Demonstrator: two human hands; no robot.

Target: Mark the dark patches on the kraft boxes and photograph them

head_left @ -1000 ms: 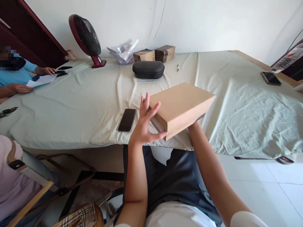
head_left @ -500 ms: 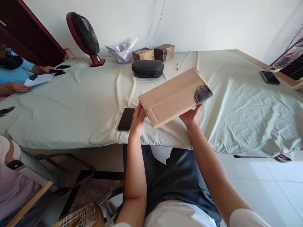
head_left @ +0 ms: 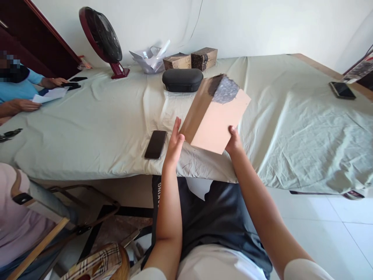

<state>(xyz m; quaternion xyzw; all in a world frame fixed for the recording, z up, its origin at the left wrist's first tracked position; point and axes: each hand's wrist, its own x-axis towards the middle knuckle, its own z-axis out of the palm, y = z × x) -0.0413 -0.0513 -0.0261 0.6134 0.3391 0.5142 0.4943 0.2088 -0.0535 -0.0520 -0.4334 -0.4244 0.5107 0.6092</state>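
A brown cardboard box (head_left: 217,124) with a dark scribbled-looking patch on its upper end is held tilted above the near part of the table. My right hand (head_left: 234,140) grips its lower right edge, thumb on the front face. At the box's lower left corner, my left hand (head_left: 174,146) has its fingers stretched out and the thumb apart; whether it touches the cardboard is hard to tell. Just left of that hand lies a black smartphone (head_left: 155,144). Behind the box sits a black zip case (head_left: 182,80).
Two smaller patterned boxes (head_left: 177,62) and a clear plastic basket (head_left: 151,64) stand near the wall beside a dark red fan (head_left: 101,37). Another phone (head_left: 342,90) rests at the right. A person in blue (head_left: 21,95) holds paper at the left. Pale cloth (head_left: 110,128) covers the table.
The box has turned over from a long, slanting position to a steeper one, its dark patch now at the top. My left fingers have straightened from gripping its left end.
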